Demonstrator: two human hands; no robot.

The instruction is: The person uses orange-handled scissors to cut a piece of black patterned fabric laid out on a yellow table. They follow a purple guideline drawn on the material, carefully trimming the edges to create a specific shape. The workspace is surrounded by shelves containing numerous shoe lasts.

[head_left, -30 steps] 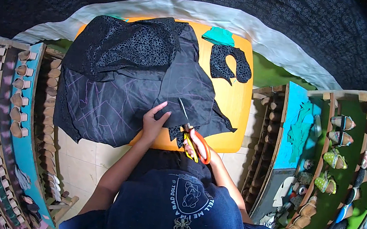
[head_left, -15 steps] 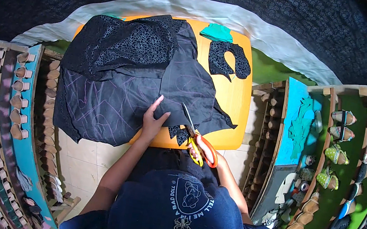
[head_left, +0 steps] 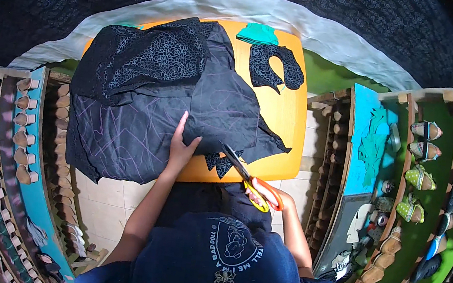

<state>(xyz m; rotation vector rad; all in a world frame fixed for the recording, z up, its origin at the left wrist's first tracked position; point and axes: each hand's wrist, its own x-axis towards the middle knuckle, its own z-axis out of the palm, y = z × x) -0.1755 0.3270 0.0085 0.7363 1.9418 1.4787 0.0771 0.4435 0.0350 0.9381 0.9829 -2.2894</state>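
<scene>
A large black cloth (head_left: 124, 124) marked with purple lines lies spread on the orange table, its patterned side (head_left: 158, 53) folded over at the far left. My left hand (head_left: 181, 155) rests open on the near edge of this cloth, index finger pointing away from me and thumb apart. In my right hand (head_left: 259, 191) are scissors (head_left: 239, 164) with orange and yellow handles, fingers through the loops. Their blades point up and left at the cloth's near edge, right of my left hand. Just below the blades sit small patterned black pieces (head_left: 222, 168) at the table edge.
On the orange table (head_left: 293, 116), a curved patterned black piece (head_left: 260, 68) and folded green cloth (head_left: 258, 33) lie at the far right. Wooden racks of shoe lasts (head_left: 25, 125) flank me on the left. Right-hand racks hold finished shoes (head_left: 421, 177) and green scraps (head_left: 373, 145).
The scissors have drawn back toward me and to the right, with my right hand. My left hand stays on the cloth. The whole view has shifted slightly.
</scene>
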